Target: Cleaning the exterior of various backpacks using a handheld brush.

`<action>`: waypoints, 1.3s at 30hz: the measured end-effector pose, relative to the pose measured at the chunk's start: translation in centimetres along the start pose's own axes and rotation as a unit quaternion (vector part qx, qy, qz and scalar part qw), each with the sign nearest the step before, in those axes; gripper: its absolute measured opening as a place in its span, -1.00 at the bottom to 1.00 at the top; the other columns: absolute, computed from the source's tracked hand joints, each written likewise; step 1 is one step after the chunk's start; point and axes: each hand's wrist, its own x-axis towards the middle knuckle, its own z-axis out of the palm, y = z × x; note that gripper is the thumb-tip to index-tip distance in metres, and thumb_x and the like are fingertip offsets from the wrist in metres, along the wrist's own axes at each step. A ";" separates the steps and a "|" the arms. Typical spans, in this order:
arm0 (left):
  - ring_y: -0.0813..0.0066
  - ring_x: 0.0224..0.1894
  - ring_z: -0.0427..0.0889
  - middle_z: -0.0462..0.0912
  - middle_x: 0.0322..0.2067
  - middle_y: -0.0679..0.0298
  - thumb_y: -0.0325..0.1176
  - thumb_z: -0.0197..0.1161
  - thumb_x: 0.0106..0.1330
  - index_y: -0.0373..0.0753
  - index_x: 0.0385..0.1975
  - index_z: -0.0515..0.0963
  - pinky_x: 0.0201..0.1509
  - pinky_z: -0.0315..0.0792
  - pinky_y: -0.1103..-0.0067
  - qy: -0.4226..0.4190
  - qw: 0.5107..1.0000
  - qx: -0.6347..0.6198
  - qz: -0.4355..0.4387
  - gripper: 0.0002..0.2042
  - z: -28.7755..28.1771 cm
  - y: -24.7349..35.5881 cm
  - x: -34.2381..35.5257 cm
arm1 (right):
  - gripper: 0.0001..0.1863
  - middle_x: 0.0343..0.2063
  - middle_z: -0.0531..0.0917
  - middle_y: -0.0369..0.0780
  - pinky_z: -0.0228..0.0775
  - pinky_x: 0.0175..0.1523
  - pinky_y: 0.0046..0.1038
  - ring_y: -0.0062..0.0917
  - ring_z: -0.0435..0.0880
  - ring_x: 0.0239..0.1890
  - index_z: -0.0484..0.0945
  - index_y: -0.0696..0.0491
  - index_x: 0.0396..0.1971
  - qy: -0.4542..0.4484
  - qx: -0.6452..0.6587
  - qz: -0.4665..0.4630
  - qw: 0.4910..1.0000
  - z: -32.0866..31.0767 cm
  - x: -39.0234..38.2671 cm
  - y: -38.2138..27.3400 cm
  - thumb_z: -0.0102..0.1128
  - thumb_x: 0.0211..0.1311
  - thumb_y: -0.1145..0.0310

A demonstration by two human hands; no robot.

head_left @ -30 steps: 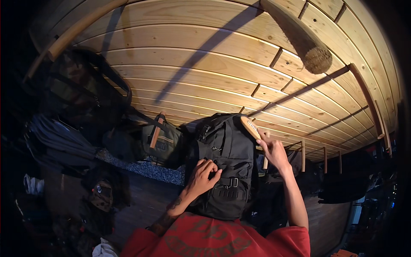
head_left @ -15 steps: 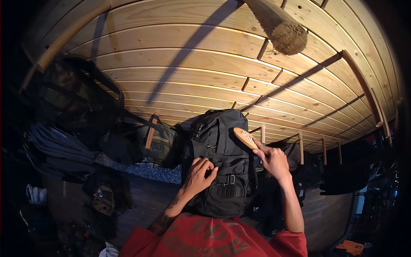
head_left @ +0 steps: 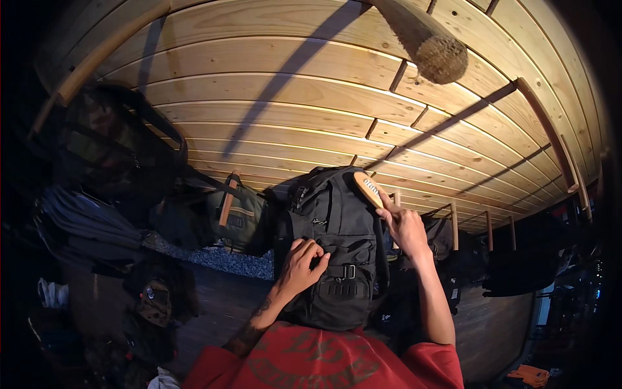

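Observation:
A black backpack [head_left: 334, 259] hangs upright against the plank wall, right before my chest. My right hand [head_left: 406, 230] grips a wooden brush [head_left: 368, 189] with an oval tan back and pale markings; the brush lies at the upper right side of the backpack, its bristles hidden. On the backpack's left side rests my left hand [head_left: 301, 264], its fingers curled and pinching at the fabric near the middle. A dark buckle strap [head_left: 350, 272] crosses the front pocket just right of that hand.
A round wooden post [head_left: 440, 58] juts out overhead from the plank wall [head_left: 291, 97]. Wooden pegs [head_left: 547, 129] stick out on both sides. To the left hang a green bag [head_left: 240, 223] and a camouflage bag [head_left: 110, 142]; dark clothing [head_left: 525, 259] hangs at the right.
My right hand has moved the brush slightly up and left, closer along the backpack's upper right edge, and turned it steeper. My left hand has stayed in place.

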 end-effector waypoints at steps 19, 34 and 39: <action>0.12 -0.23 0.46 0.46 -0.32 0.13 -0.48 0.47 0.20 -0.27 -0.30 0.45 -0.12 0.36 0.35 0.202 0.978 0.005 -0.058 -0.74 -0.7 0.5 1.2 | -0.53 -0.39 0.55 -0.46 0.27 -0.26 -0.63 -0.78 0.35 -0.37 0.62 0.27 0.11 0.049 0.421 0.197 0.884 0.5 -10.2 -0.2 0.31 0.49 0.15; -0.15 -0.21 0.71 0.72 -0.31 -0.10 -0.28 0.23 0.48 -0.39 -0.20 0.61 -0.19 0.53 0.26 0.038 0.981 -0.066 -0.179 -0.76 -2.2 -2.8 2.2 | -0.62 -0.33 0.68 -0.35 0.47 -0.17 -0.54 -0.70 0.57 -0.30 0.60 0.18 -0.15 0.064 0.521 0.253 0.813 7.5 -15.2 -2.5 0.50 0.33 0.18; -0.15 -0.22 0.71 0.71 -0.34 -0.10 -0.33 0.23 0.48 -0.39 -0.18 0.60 -0.18 0.53 0.30 0.039 0.978 -0.125 -0.161 -0.79 -1.1 -1.8 0.6 | -0.68 -0.39 0.68 -0.41 0.42 -0.25 -0.60 -0.77 0.54 -0.36 0.64 0.15 -0.23 0.054 0.513 0.283 0.808 7.3 -17.8 -1.6 0.47 0.37 0.18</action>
